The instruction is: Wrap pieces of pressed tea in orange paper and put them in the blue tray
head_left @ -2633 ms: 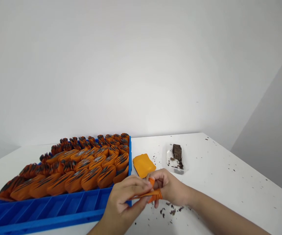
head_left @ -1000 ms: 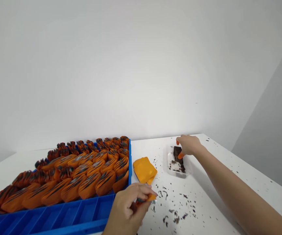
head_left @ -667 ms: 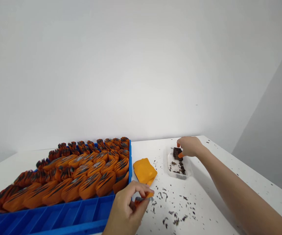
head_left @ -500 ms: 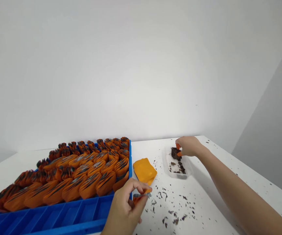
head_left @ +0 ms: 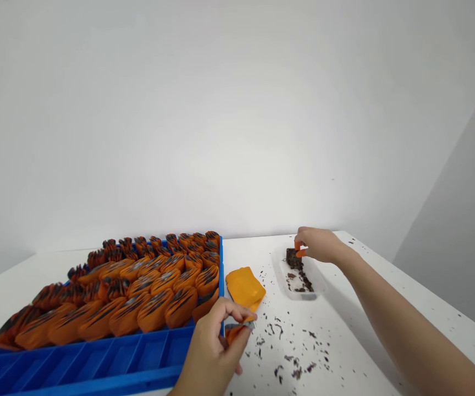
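Note:
My left hand (head_left: 213, 352) is near the front of the white table, its thumb and fingers pinched on a small orange pouch (head_left: 237, 329) held open at the top. My right hand (head_left: 318, 244), with orange finger covers, reaches out to a clear plastic tray (head_left: 314, 289) and pinches a dark brown block (head_left: 291, 257) standing at its far end. Dark crumbs lie in the tray. A stack of flat orange pouches (head_left: 243, 286) lies between my hands.
A blue compartment tray (head_left: 97, 363) at the left holds several rows of filled orange pouches (head_left: 138, 286); its front rows show bare blue. Dark crumbs (head_left: 295, 357) are scattered over the white table (head_left: 386, 286). A white wall stands behind, and the table's right edge runs diagonally.
My right hand left the pouch, reached out to the clear tray and closed on the dark block, lifting it slightly. My left hand kept the pouch and stayed near the blue tray's corner.

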Motion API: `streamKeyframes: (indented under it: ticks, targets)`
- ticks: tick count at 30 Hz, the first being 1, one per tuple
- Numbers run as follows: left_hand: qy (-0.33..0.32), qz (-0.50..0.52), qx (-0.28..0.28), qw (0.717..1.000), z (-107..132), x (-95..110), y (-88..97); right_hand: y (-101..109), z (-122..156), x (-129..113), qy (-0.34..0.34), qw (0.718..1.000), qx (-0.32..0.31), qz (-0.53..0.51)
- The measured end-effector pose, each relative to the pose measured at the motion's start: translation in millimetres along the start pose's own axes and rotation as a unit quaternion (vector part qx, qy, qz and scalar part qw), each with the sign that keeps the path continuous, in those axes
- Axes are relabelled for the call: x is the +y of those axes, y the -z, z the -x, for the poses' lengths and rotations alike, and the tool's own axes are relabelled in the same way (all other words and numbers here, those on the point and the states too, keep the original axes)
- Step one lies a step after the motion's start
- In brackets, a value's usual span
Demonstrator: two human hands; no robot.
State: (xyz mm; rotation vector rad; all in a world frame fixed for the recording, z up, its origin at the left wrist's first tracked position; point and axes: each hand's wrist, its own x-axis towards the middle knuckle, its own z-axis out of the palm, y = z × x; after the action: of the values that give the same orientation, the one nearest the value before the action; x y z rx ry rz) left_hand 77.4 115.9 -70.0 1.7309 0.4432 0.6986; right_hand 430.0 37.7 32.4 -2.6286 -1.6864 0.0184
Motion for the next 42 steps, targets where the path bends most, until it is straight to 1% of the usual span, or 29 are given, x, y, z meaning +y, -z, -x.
streamKeyframes:
  ticks: [3, 5, 7, 8, 10, 12, 13, 15, 17, 19, 21, 26, 28, 31, 35, 39, 42]
  targets:
    - [-0.002, 0.010, 0.001, 1.000, -1, 0, -0.8, 11, 8, -1, 0.011, 1.000, 0.011, -0.018]
    - [0.001, 0.012, 0.003, 1.000, 0, 0, -1.9, 20, 17, -7, 0.026, 0.999, 0.020, -0.031]
    - [0.005, 0.012, 0.011, 1.000, 0, 1, -3.3, 30, 29, -20, 0.061, 0.996, 0.030, -0.059]
    - [0.004, 0.011, 0.018, 1.000, 0, 1, -3.9, 35, 36, -29, 0.105, 0.988, 0.038, -0.107]
    - [-0.003, 0.012, 0.027, 1.000, 1, 1, -4.5, 42, 51, -51, 0.208, 0.954, 0.035, -0.211]
    - [-0.012, -0.002, 0.027, 1.000, 2, 0, -4.3, 47, 66, -73, 0.297, 0.911, 0.030, -0.285]
    - [-0.012, -0.014, 0.024, 1.000, 2, 0, -4.0, 48, 73, -83, 0.334, 0.892, 0.029, -0.303]
    - [-0.013, -0.036, 0.023, 0.999, 2, 0, -3.1, 49, 84, -100, 0.371, 0.870, 0.024, -0.324]
    - [-0.030, -0.051, 0.032, 0.998, 2, 3, -2.4, 47, 90, -109, 0.378, 0.864, 0.027, -0.331]
    - [-0.060, -0.067, 0.039, 0.995, 2, 6, -1.9, 45, 93, -114, 0.381, 0.866, 0.033, -0.322]
    - [-0.075, -0.088, 0.039, 0.993, 1, 10, -1.7, 42, 92, -116, 0.387, 0.870, 0.038, -0.303]
    - [-0.045, -0.113, 0.025, 0.992, 1, 16, -2.2, 35, 88, -121, 0.389, 0.887, 0.061, -0.242]
    - [-0.028, -0.119, 0.017, 0.992, 1, 17, -2.3, 32, 88, -124, 0.396, 0.888, 0.079, -0.220]
    - [-0.016, -0.120, 0.002, 0.993, 2, 17, -2.2, 30, 89, -128, 0.416, 0.878, 0.084, -0.223]
    - [-0.021, -0.110, 0.000, 0.994, 3, 13, -1.7, 27, 85, -127, 0.435, 0.860, 0.055, -0.260]
    - [-0.031, -0.097, 0.006, 0.995, 2, 10, -1.3, 23, 82, -127, 0.433, 0.865, 0.059, -0.248]
    - [-0.043, -0.081, 0.004, 0.996, 1, 13, -1.6, 20, 82, -127, 0.430, 0.861, 0.050, -0.266]
